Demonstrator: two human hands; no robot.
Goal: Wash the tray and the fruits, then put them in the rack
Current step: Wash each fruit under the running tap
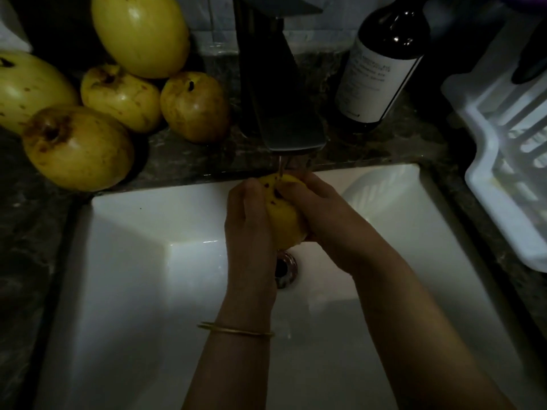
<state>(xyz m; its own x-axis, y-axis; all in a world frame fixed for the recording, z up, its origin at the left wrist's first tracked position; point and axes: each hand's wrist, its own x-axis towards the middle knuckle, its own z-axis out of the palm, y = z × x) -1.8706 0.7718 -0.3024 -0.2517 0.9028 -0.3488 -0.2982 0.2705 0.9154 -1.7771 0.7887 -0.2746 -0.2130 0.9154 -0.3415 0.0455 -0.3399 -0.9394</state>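
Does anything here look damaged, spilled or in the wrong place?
The fruits on the counter left of the faucet have brown blotches near their stems, and the fruit that the left hand and right hand hold over the sink has dark spots. Nothing looks spilled.

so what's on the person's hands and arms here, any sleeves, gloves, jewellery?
No gloves, no sleeves in view: both forearms bare to the frame edge. The left hand has one thin gold-coloured bangle at the wrist. The right hand and wrist wear nothing. No rings show, though the light is dim.
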